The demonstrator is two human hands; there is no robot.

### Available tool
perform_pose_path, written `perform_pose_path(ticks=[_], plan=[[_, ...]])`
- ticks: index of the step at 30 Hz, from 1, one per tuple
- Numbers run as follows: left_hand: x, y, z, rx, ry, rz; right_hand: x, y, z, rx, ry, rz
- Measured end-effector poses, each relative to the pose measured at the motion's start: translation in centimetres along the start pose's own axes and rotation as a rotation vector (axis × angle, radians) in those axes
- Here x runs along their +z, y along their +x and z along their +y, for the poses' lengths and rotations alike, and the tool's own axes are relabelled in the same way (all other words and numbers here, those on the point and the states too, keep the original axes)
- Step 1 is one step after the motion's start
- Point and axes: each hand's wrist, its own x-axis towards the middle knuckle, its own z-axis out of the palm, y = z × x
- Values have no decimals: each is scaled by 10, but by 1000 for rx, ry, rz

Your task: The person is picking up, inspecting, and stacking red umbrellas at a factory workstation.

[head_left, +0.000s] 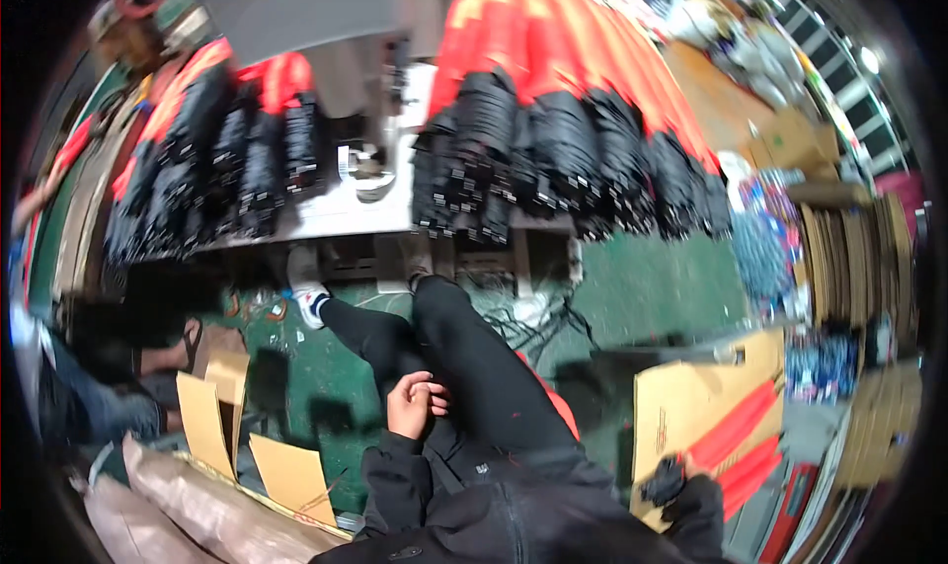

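Note:
My left hand [415, 406] hovers over my lap, palm turned inward, its fingers loosely curled and a little apart with nothing visible in them. Off to the right, my right hand [695, 468] is closed at the black end of a red-and-black folded umbrella [733, 428], which lies on a cardboard box [660, 406]. Beside it on the same cardboard is another red length [752, 475]. Blur and the dark sleeve hide most of the right fingers.
Ahead, a white table [341, 213] carries a large pile of red-and-black folded umbrellas [553, 100] and a smaller pile [247, 139] at left. A tape roll [371, 181] lies between. Open carton flaps [296, 475] stand at lower left; another person's legs [89, 386] are beyond. Flattened cardboard [839, 258] is stacked right.

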Motion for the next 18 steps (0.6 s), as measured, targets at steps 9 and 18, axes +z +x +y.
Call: perform_pose_path(ticks=[9,18], plan=[[2,-2,1,13,-27,8,-8,29,-11,-130,207,245],[-4,-4,-6,36,3,22,-19,-6,-112,-267,1928,-177]])
